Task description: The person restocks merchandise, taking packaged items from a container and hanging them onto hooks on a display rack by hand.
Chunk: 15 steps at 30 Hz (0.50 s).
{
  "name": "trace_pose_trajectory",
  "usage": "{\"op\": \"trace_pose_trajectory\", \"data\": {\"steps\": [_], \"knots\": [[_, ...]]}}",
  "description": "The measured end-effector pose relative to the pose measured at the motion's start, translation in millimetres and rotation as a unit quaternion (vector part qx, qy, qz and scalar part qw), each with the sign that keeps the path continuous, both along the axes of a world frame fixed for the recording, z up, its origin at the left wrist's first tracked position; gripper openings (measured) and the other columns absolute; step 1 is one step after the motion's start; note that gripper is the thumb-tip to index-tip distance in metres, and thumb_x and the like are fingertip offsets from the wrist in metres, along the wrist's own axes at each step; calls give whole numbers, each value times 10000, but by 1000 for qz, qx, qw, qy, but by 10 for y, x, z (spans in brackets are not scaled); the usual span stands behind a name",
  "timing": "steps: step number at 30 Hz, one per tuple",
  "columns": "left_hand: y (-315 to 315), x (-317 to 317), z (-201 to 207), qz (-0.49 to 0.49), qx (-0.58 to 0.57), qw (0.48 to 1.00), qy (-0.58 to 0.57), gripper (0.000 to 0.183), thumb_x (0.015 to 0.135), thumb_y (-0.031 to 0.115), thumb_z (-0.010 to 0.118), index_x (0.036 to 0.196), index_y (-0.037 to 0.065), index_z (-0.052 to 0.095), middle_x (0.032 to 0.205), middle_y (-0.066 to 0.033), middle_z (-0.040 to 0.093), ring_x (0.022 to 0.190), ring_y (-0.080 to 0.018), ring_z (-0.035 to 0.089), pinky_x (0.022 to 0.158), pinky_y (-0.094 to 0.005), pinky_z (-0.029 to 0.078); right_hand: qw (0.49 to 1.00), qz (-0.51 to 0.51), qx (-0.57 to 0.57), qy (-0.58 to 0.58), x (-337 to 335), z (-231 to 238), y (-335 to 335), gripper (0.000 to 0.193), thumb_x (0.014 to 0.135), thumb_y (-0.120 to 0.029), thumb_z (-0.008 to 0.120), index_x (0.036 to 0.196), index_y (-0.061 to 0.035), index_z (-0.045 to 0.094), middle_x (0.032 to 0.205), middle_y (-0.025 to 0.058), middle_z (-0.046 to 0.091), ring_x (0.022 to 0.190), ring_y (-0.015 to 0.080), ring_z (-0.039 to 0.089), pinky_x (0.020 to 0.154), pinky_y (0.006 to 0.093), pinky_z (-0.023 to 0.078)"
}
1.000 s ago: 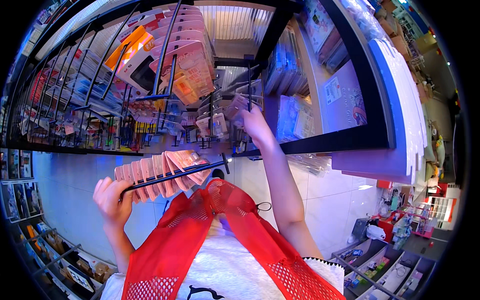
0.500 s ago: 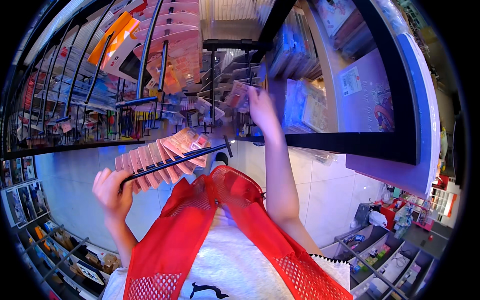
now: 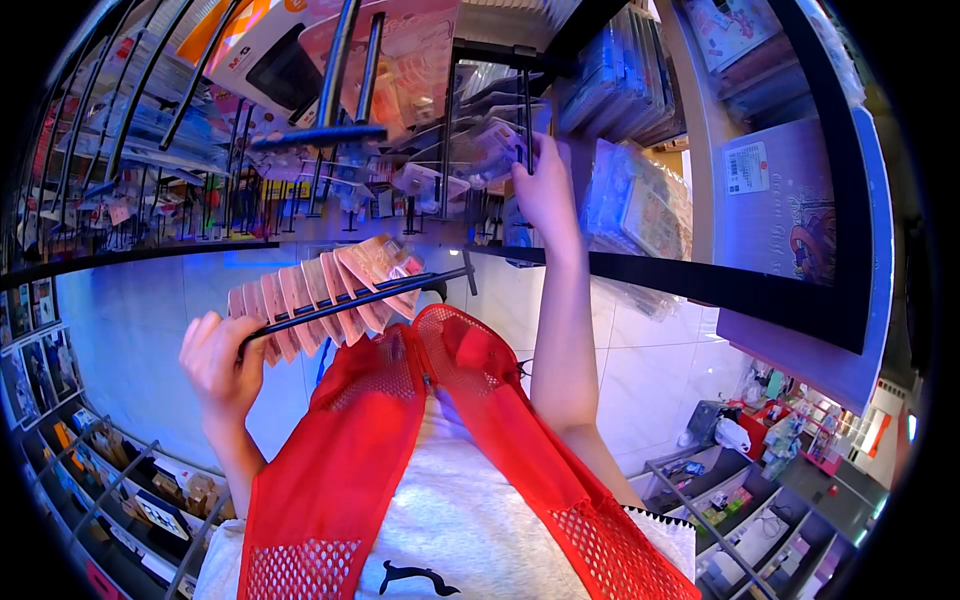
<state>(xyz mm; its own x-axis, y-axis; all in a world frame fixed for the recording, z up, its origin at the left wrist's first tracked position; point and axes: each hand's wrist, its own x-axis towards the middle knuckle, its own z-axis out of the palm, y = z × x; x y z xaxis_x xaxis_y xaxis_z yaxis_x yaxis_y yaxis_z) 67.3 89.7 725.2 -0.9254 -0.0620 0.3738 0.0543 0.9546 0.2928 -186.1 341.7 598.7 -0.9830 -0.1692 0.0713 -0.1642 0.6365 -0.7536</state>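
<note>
My left hand (image 3: 215,360) is closed round the end of a black metal display hook (image 3: 385,290), held out in front of my red vest. Several pink carded packs (image 3: 300,300) with clear blister fronts hang in a row along that hook. At the rack, my right hand (image 3: 550,195) reaches up with its fingers closed at the front end of a second display hook (image 3: 528,110). Clear-fronted carded packs (image 3: 492,152) hang on it, right beside my fingertips. The exact grip there is partly hidden.
Left of my right hand, the rack carries many long hooks with hanging goods, including large pink cards (image 3: 420,60) and a white-and-orange box (image 3: 265,55). On the right stands a black-framed shelf (image 3: 720,285) with stacked clear packets (image 3: 640,200). Divided bins (image 3: 110,480) lie low behind me.
The rack appears larger and shifted right as my view moves. My right hand has come to the hook's front end and is less blurred. My left hand still holds its loaded hook.
</note>
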Motion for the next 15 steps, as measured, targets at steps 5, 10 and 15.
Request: {"op": "trace_pose_trajectory", "data": {"steps": [5, 10, 15], "knots": [[54, 2, 16, -1, 4, 1000, -3, 181, 609, 23, 677, 748, 73, 570, 610, -27, 525, 523, -214, 433, 493, -326, 305, 994, 83, -67, 18, -181, -39, 21, 315, 758, -25, 590, 1068, 17, 551, 1034, 138, 540, 939, 226, 564, 810, 304, 445], [63, 60, -15, 3, 6, 1000, 5, 176, 610, 22, 673, 747, 73, 573, 601, -27, 523, 521, -212, 437, 491, -327, 302, 989, 55, -62, -119, -173, 17, 104, 187, 801, -127, 599, 939, -13, 651, 788, 35, 622, 679, 91, 548, 606, 219, 421], [66, 116, -25, 9, 4, 1000, 8, 178, 608, 17, 668, 747, 77, 574, 589, -25, 520, 518, -207, 436, 488, -325, 294, 991, 30, 26, -131, 98, 210, 131, 228, 787, -215, 596, 851, -3, 652, 662, 131, 630, 616, 262, 624, 593, 334, 465]]}}
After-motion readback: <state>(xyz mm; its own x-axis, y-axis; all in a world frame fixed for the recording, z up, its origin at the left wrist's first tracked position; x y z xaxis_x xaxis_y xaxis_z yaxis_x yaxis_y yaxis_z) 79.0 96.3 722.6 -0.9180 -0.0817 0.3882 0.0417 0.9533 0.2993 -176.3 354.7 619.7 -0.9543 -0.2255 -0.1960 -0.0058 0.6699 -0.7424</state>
